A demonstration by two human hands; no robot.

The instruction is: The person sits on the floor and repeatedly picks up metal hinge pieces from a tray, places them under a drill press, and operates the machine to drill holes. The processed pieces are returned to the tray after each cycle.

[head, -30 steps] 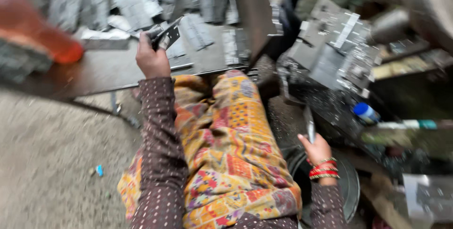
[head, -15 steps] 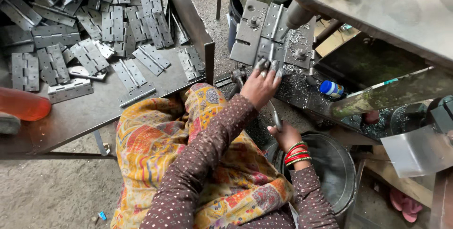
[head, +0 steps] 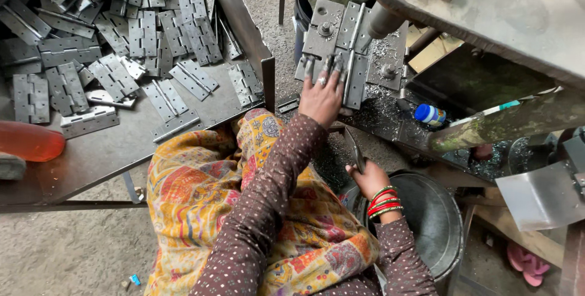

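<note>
The hinge (head: 356,52) lies opened flat on the machine bed (head: 390,122), directly under the drill spindle (head: 384,21). The left hand (head: 321,95) presses on the hinge's near-left edge, fingers spread and flat, gripping nothing. Just right of the hinge, metal swarf (head: 384,49) covers the bed. Below and to the right of the hinge, the right hand (head: 367,177) is closed around a thin dark tool (head: 354,149), possibly a blade or file; the view is too dim to confirm. A round metal basin (head: 432,223) sits beyond that hand. Well left of the hinge, a steel tray (head: 116,149) carries a heap of loose hinges (head: 122,40). Judged step: seating the hinge for machining. The next move calls for steady hold-down and fingers kept away from the spindle
</note>
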